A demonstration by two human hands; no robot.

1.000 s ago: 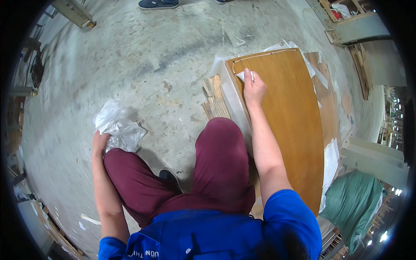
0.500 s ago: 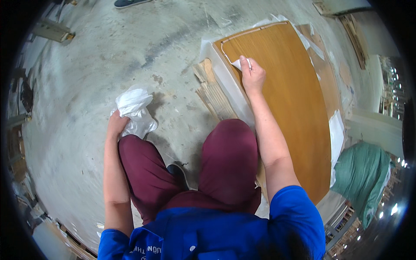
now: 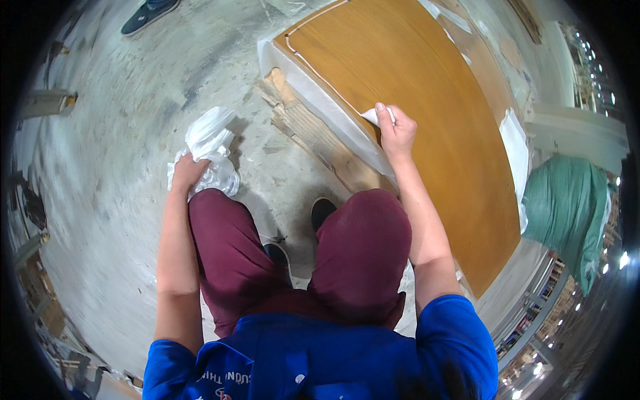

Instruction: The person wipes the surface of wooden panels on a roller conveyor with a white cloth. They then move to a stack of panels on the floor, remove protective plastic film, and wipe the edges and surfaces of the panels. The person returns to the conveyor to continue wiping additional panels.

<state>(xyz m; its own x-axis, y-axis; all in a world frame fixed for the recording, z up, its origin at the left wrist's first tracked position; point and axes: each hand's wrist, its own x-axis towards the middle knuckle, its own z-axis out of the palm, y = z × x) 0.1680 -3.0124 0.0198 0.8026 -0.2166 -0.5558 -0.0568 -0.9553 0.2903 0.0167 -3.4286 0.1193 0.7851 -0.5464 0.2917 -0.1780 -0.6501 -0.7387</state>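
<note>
A person's right hand (image 3: pixel 400 132) gripped a small white cone (image 3: pixel 373 117), its tip at the left edge of a broad brown wooden board (image 3: pixel 447 160), which lay to the right of the knees (image 3: pixel 365 230). A thin white line (image 3: pixel 323 77) traced that edge from the cone up around the far corner. The left hand (image 3: pixel 189 172) clutched crumpled white plastic (image 3: pixel 211 135) beside the left knee (image 3: pixel 217 213). Wood pieces (image 3: pixel 313 133) lay along the board's left side on a grey floor (image 3: pixel 107 187), and another person's dark shoe (image 3: pixel 148 18) stood farther off.
</note>
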